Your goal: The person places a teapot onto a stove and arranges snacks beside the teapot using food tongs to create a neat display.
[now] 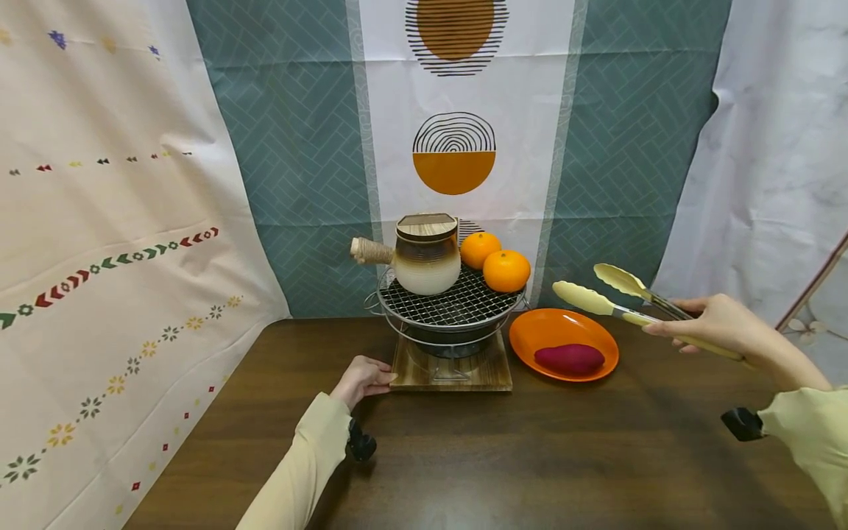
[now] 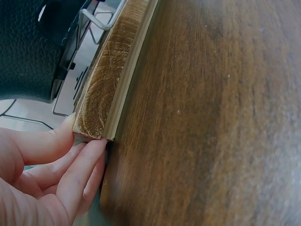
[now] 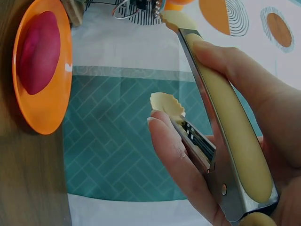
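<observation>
My left hand (image 1: 363,377) is at the left front corner of a square wooden board (image 1: 490,366). In the left wrist view its thumb and fingers pinch the corner of the board (image 2: 101,89). On the board stands a small round grill with a wire mesh (image 1: 457,298), bearing a lidded pot (image 1: 427,265) and two oranges (image 1: 506,271). To the right, my right hand (image 1: 725,324) holds a pair of cream-tipped tongs (image 1: 619,313) in the air, their tips apart with nothing between them. An orange plate (image 1: 530,331) with a purple sweet potato (image 1: 570,358) lies below the tongs.
The pot's twine-wrapped handle (image 1: 372,251) sticks out to the left past the grill. Patterned cloths (image 1: 291,147) hang behind and along both sides of the dark wooden table (image 1: 450,456).
</observation>
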### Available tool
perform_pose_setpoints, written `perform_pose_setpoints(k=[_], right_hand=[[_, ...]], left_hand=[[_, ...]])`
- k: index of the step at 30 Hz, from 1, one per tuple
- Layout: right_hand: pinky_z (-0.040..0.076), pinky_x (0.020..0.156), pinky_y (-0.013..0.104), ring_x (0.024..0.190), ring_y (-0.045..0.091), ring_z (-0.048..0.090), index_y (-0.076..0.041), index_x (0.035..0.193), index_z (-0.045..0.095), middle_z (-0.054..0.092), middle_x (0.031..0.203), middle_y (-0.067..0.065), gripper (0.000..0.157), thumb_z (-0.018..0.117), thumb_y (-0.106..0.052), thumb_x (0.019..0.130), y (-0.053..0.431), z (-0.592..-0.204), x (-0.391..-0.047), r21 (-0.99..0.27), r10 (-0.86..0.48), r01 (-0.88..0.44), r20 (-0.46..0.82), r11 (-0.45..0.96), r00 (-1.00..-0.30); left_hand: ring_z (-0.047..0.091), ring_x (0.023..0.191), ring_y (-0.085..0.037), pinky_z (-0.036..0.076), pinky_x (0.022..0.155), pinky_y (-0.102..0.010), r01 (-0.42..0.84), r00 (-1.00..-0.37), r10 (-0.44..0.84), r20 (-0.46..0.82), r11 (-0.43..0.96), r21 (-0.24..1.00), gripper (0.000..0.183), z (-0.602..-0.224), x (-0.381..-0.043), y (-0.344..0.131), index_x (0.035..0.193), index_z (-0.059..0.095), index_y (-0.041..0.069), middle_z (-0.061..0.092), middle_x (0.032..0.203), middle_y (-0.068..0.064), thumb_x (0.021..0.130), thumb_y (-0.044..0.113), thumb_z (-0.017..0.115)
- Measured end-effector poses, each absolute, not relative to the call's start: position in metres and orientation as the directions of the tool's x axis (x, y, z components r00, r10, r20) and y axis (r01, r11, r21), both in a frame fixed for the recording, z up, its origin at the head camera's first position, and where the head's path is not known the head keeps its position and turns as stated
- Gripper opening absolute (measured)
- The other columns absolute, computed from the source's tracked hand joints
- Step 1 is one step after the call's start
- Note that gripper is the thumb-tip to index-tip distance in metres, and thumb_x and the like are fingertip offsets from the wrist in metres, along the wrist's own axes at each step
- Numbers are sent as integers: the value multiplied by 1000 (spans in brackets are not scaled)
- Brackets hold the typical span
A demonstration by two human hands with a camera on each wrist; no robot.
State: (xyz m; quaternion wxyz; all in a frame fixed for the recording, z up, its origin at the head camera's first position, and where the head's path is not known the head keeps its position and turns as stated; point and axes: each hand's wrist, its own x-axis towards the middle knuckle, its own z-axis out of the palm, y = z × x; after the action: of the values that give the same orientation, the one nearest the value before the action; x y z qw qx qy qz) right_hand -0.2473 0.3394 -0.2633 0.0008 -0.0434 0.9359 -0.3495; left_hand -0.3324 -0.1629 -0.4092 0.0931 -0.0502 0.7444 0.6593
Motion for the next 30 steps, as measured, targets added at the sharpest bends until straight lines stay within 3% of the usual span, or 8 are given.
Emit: perform_pose_setpoints(k=[21,30], right_hand=[[49,57,30,65,23,61,22,128,27,63,73,7,81,68,-31,81,356,-282,-264,-623,-222,-90,-138,777,-965],[45,50,27,59,18,57,19,122,42,61,67,3,69,69,-28,80,356,-294,-267,-564,-304,-188,-119,804,-945]], left_hand=[[57,68,-20,51,71,-41,-179,-981,48,-188,146,973,26,-409,-331,-163,104,53,-21,59,89,-18,80,-12,58],[57,66,-19,51,70,-40,-189,-980,39,-197,155,970,26,-409,-332,-162,105,53,-21,60,86,-17,81,-12,58]])
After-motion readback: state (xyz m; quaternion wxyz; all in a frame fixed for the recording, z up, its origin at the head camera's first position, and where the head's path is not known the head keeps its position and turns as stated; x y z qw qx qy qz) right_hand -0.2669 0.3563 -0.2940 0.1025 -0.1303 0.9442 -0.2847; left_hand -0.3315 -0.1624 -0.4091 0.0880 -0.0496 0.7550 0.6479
